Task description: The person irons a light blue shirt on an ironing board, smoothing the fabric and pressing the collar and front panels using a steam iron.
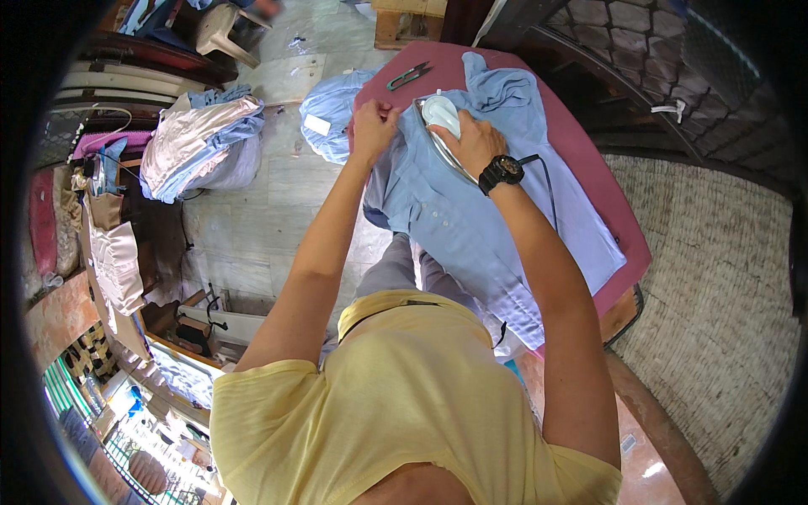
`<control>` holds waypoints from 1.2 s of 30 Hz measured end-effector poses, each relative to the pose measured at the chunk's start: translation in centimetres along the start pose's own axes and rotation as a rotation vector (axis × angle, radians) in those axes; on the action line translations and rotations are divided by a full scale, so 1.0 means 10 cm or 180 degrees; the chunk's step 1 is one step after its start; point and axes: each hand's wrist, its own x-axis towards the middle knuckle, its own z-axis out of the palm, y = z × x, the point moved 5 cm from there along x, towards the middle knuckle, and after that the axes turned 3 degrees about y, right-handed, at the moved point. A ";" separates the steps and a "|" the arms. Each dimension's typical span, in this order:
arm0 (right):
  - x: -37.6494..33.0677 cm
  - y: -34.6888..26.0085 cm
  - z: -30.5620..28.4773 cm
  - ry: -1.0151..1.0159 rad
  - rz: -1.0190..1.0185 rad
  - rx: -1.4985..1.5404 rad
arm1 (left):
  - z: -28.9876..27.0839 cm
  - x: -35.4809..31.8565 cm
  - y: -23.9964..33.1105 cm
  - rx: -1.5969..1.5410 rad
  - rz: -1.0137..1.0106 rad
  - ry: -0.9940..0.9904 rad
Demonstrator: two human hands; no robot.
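A light blue shirt with buttons lies spread over the maroon ironing board. My right hand, with a dark watch on its wrist, is wrapped round a clothes iron. The iron has a pale top and rests on the upper part of the shirt. At the board's left edge my left hand is closed, fingertips pressed together beside the shirt. Whether cloth is between those fingers I cannot make out. A pair of dark green thread snips lies on the board beyond both hands.
More blue cloth with a white label hangs at the board's left side. A heap of folded garments stands to the left, near a plastic chair. The iron's black cord runs over the shirt. A metal lattice gate borders the right.
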 end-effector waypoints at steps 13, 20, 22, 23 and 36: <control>-0.52 0.29 -0.15 0.0045 0.0314 0.0035 | 0.20 0.12 0.78 0.0764 0.0770 -0.0385; -0.55 0.24 -0.18 0.0118 0.0265 0.0108 | 0.48 0.42 0.48 -0.0215 0.0015 -0.1318; -0.55 0.26 -0.17 0.0248 0.0188 0.0099 | 0.51 0.46 0.44 -0.0452 -0.0252 -0.1725; -0.55 0.28 -0.16 0.0234 0.0214 0.0092 | 0.55 0.47 0.44 -0.0570 -0.0389 -0.1926; -0.53 0.23 -0.13 0.0248 0.0387 0.0182 | 0.63 0.45 0.63 -0.0982 0.0240 -0.0603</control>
